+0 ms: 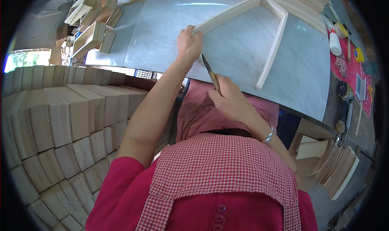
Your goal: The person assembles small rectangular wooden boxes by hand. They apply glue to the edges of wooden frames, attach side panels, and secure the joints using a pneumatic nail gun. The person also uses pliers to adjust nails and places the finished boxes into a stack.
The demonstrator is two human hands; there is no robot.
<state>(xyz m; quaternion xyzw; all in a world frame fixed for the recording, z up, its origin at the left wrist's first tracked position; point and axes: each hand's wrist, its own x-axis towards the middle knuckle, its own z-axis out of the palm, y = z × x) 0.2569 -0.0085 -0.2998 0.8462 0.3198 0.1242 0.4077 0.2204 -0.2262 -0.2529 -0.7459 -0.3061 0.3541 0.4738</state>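
My left hand (189,43) is closed round the near left end of a pale, three-sided wooden frame (272,52). The frame rests on the grey marbled tabletop (162,28), its other end free at the right. In my right hand (230,98) is a narrow knife (210,73) with a dark blade and a yellowish-brown grip. Its tip points up and away from me, just below my left hand. A small whitish bit shows by the tip; what it is I cannot make out. My left fingertips are partly hidden behind the wood.
Long wooden strips (298,10) lie along the far edge. At the back left, wooden boxes (90,38) are piled. Stacked wood blocks (73,113) fill the left side. A white bottle (334,43) stands on a red cloth at right, above thin boards (334,166) lower down.
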